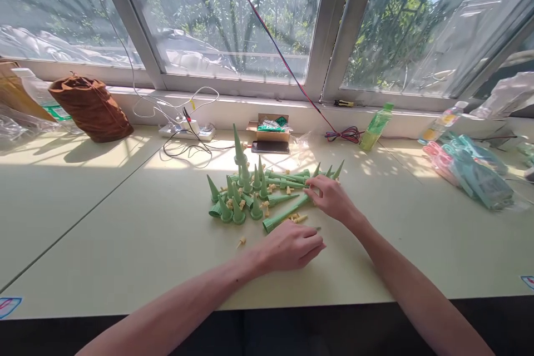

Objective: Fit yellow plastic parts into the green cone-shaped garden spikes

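Observation:
A heap of green cone-shaped plastic spikes [254,192] lies in the middle of the pale table [125,245], some upright, some on their sides, with small yellowish pieces [241,242] scattered among them. My right hand [329,197] rests on the right side of the heap, fingers curled over a long lying spike [286,214]. My left hand [294,246] lies knuckles-up on the table just in front of the heap, fingers closed together; something thin shows at its fingertips, too small to name.
At the back by the window stand a power strip with cables [187,130], a small cardboard box [269,128] with a dark phone before it, a green bottle [375,125], a brown bag [89,108] at left and teal and pink packaged items [471,169] at right.

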A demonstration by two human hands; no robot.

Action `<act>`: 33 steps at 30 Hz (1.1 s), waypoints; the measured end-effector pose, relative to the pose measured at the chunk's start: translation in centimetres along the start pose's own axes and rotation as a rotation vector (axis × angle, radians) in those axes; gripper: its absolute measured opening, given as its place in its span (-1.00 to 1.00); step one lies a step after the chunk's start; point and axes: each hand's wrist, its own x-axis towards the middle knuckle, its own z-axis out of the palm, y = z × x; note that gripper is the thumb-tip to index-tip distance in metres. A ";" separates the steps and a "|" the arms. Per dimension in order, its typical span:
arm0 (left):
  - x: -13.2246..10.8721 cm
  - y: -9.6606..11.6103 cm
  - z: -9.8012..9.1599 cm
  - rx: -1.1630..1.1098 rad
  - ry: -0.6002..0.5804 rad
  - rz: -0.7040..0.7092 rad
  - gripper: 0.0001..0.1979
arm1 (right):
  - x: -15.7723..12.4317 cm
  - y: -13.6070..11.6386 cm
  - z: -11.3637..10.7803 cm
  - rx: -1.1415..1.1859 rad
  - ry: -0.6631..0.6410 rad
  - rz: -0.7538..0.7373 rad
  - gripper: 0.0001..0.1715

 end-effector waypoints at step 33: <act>0.5 -1.0 0.1 -0.383 0.250 -0.568 -0.71 | 0.4 -1.6 0.2 0.740 0.249 0.354 -0.66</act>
